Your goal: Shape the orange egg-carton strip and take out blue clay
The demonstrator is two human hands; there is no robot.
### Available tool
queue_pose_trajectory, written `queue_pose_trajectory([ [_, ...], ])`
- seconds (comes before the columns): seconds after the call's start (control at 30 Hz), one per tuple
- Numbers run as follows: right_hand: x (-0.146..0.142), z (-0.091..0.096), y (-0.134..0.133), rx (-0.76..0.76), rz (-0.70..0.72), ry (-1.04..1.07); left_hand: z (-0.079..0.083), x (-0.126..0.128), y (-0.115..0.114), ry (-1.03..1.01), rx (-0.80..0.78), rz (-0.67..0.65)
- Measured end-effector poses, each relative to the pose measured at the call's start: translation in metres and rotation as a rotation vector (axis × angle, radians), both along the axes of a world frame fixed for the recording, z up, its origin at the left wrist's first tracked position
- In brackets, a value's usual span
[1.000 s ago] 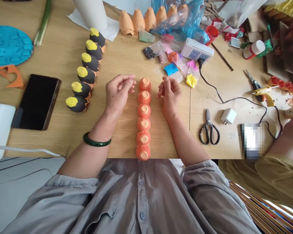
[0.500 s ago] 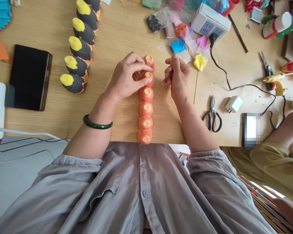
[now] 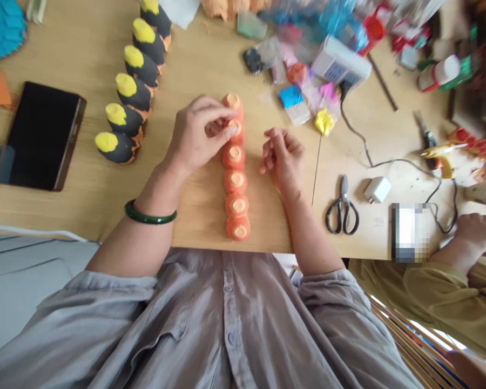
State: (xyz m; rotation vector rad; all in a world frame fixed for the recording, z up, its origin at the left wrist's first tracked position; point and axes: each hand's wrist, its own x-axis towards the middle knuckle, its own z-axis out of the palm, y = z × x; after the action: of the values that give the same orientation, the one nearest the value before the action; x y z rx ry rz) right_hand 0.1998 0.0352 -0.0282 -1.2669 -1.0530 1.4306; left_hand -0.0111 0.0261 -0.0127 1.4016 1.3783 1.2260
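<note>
An orange strip of joined rounded bumps (image 3: 235, 182) lies lengthwise in front of me, each bump topped with a pale peach disc. My left hand (image 3: 202, 129) is at its far part, thumb and fingers closed around the second bump from the far end. To the right of the strip, my right hand (image 3: 283, 156) hovers with curled fingers and the thumb near the index finger; whether anything small is in it I cannot make out. A similar black strip with yellow tips (image 3: 133, 92) stands farther left.
A dark phone-like device (image 3: 38, 135) lies at the left. Bagged coloured clay (image 3: 324, 121), a power strip (image 3: 340, 62), scissors (image 3: 343, 208), a white charger plug (image 3: 377, 189) and a yellow glue gun (image 3: 443, 156) occupy the right. Another person's hand (image 3: 478, 232) rests at the far right.
The view has shifted a little. The orange strip has slid away from the table's front edge with my left hand on it. My right hand has come slightly nearer to me.
</note>
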Motion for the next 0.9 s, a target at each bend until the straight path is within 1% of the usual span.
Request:
queue_pose_trajectory([
  [0.03, 0.0, 0.001, -0.001, -0.024, 0.013, 0.002, -0.001, 0.002, -0.001, -0.04, -0.01, 0.016],
  [0.1, 0.003, 0.001, -0.001, -0.052, 0.047, 0.051, -0.002, 0.005, -0.004, -0.119, -0.048, -0.028],
  [0.17, 0.007, 0.001, 0.001, -0.053, 0.057, 0.121, -0.004, 0.007, -0.004, -0.158, -0.015, 0.012],
  [0.27, 0.014, 0.005, 0.005, -0.033, -0.015, 0.265, -0.006, 0.008, -0.003, -0.067, 0.064, 0.138],
  [0.33, 0.019, 0.01, 0.007, -0.043, -0.058, 0.319, -0.008, 0.006, 0.0, 0.021, 0.141, 0.184],
  [0.43, 0.027, 0.02, 0.016, -0.068, -0.102, 0.304, -0.015, 0.002, 0.004, 0.195, 0.291, 0.167],
  [0.5, 0.034, 0.025, 0.031, -0.064, -0.133, 0.231, -0.02, 0.001, 0.006, 0.256, 0.362, 0.156],
  [0.53, 0.038, 0.027, 0.041, -0.058, -0.129, 0.151, -0.022, 0.001, 0.007, 0.267, 0.378, 0.156],
  [0.57, 0.043, 0.029, 0.053, -0.042, -0.134, 0.024, -0.023, 0.002, 0.007, 0.274, 0.389, 0.155],
  [0.6, 0.047, 0.031, 0.066, -0.01, -0.159, -0.164, -0.025, 0.004, 0.007, 0.279, 0.4, 0.157],
  [0.67, 0.056, 0.033, 0.092, 0.072, -0.216, -0.704, -0.026, 0.008, 0.006, 0.276, 0.418, 0.168],
  [0.7, 0.06, 0.033, 0.104, 0.095, -0.237, -0.803, -0.027, 0.01, 0.006, 0.265, 0.428, 0.179],
  [0.73, 0.063, 0.033, 0.113, 0.115, -0.24, -0.852, -0.027, 0.011, 0.006, 0.251, 0.437, 0.188],
  [0.77, 0.065, 0.032, 0.121, 0.155, -0.214, -0.94, -0.026, 0.012, 0.006, 0.238, 0.443, 0.194],
  [0.83, 0.066, 0.028, 0.131, 0.235, -0.074, -1.259, -0.026, 0.013, 0.006, 0.229, 0.451, 0.203],
  [0.9, 0.066, 0.022, 0.136, 0.287, 0.025, -1.484, -0.026, 0.013, 0.006, 0.239, 0.462, 0.206],
])
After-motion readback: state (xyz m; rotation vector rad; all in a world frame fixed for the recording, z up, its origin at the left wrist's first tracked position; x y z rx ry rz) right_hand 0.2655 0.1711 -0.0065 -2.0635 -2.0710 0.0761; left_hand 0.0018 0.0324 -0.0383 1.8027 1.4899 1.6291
